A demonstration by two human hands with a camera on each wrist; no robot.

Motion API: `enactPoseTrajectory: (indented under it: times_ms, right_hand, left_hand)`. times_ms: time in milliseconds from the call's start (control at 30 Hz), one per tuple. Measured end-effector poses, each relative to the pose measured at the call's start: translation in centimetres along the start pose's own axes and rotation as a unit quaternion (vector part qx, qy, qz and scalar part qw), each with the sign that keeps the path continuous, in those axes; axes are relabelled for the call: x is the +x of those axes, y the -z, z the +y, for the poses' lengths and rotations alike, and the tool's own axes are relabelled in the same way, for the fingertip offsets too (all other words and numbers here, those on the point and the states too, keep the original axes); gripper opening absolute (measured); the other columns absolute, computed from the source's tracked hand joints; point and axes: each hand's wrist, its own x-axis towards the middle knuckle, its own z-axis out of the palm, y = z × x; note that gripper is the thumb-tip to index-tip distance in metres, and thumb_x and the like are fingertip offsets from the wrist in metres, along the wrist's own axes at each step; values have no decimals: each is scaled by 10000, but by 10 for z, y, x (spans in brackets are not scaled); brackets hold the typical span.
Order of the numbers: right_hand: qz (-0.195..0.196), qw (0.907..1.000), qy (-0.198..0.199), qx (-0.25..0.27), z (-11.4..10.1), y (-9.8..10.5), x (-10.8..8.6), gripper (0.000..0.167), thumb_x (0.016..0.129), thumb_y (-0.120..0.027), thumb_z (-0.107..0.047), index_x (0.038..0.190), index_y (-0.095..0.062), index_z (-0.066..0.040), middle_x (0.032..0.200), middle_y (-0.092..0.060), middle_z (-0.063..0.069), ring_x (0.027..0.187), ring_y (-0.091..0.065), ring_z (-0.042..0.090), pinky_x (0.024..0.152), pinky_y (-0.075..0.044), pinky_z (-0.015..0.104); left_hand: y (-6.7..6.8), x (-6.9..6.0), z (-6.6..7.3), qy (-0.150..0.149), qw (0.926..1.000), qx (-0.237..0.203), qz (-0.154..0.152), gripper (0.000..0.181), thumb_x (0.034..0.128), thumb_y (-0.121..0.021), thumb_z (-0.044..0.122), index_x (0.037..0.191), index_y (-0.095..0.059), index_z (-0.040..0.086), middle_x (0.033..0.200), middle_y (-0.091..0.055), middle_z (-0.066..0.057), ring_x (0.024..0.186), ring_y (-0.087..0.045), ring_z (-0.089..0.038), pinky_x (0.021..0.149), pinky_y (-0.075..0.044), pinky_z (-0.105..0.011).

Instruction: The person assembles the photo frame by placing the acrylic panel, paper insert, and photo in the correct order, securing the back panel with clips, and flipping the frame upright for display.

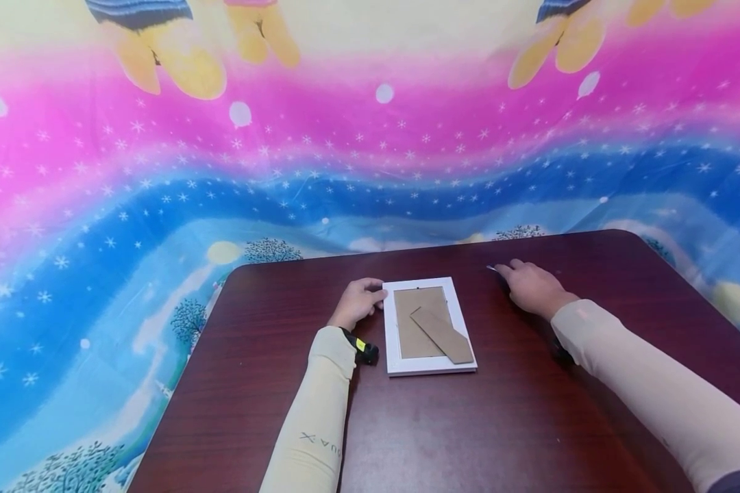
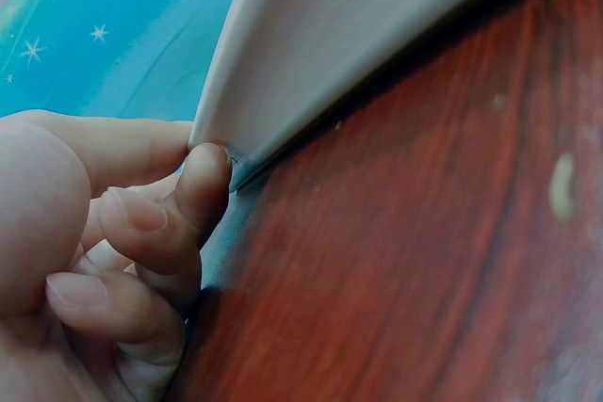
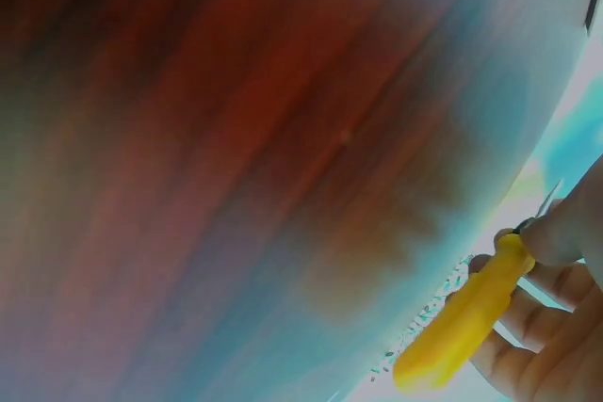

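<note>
Where the white frame (image 1: 414,335) lies on the desk in front of you, its brown back panel (image 1: 434,301) faces up, and its long axis runs away from you with the far end tipped slightly left. On that panel the stand leg (image 1: 447,337) slants, narrow end toward the far left, broad end by the near right corner. At the frame's far left corner, your left grip (image 1: 359,300) pinches the edge between thumb and finger. To the right, well apart from the frame, your right grip (image 1: 533,287) pinches a yellow-handled tool (image 3: 462,322) near its metal end; from the head view that slim tip points left, out past your fingers. Beneath it all you have a desk (image 1: 493,424) of dark reddish wood grain, glossy, with rounded far corners and pale glare toward you. Your pale sleeves (image 1: 314,411) reach in from the near side, a black device (image 1: 364,350) at your left wrist. Beyond the far edge hangs a backdrop (image 1: 370,150) in pink and blue, printed with snowflakes, balloons and little trees.
</note>
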Motion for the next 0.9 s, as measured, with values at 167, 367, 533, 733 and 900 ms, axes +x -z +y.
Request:
enactPoseTrajectory:
  times_ms: [167, 367, 533, 733, 900]
  right_hand:
    - [-50, 9999, 92, 50, -5, 4, -1, 455, 888, -527, 6, 1343, -543, 18, 1183, -532, 292, 1057, -539, 453, 914, -443, 570]
    - [-78, 9998, 172, 34, -9, 4, -2, 464, 885, -509, 15, 1347, -547, 6, 1131, -541, 268, 1017, -559, 425, 889, -462, 555]
    - [-46, 9998, 187, 98, -13, 5, -1, 470, 883, -508, 14, 1351, -544, 3, 1125, -534, 261, 1000, -582, 402, 866, -478, 547]
    - [-63, 9997, 199, 135, -18, 5, 1, 484, 876, -502, 16, 1358, -542, -16, 1131, -526, 253, 983, -591, 392, 832, -489, 547]
    - [2, 9996, 278, 49, -24, 5, 3, 459, 884, -514, 13, 1340, -560, -19, 1132, -535, 247, 957, -607, 377, 836, -500, 529]
  left_hand:
    - [0, 1, -1, 1, 10000, -12, 11, 294, 945, -657, 185, 1214, -640, 69, 727, -666, -92, 530, -515, -157, 474, -402, -271]
    - [0, 1, -1, -2, 10000, 57, -3, 308, 945, -654, 197, 1223, -634, 67, 725, -669, -93, 533, -521, -155, 483, -409, -272]
    - [0, 1, -1, 17, 10000, 51, -4, 313, 945, -655, 199, 1227, -633, 65, 725, -670, -93, 531, -521, -152, 483, -408, -270]
    - [0, 1, -1, -3, 10000, 63, 16, 313, 944, -655, 197, 1228, -634, 64, 731, -675, -88, 533, -525, -149, 485, -412, -268]
    - [0, 0, -1, -42, 10000, 60, 34, 307, 944, -656, 191, 1222, -639, 61, 726, -672, -90, 533, -525, -153, 480, -408, -266]
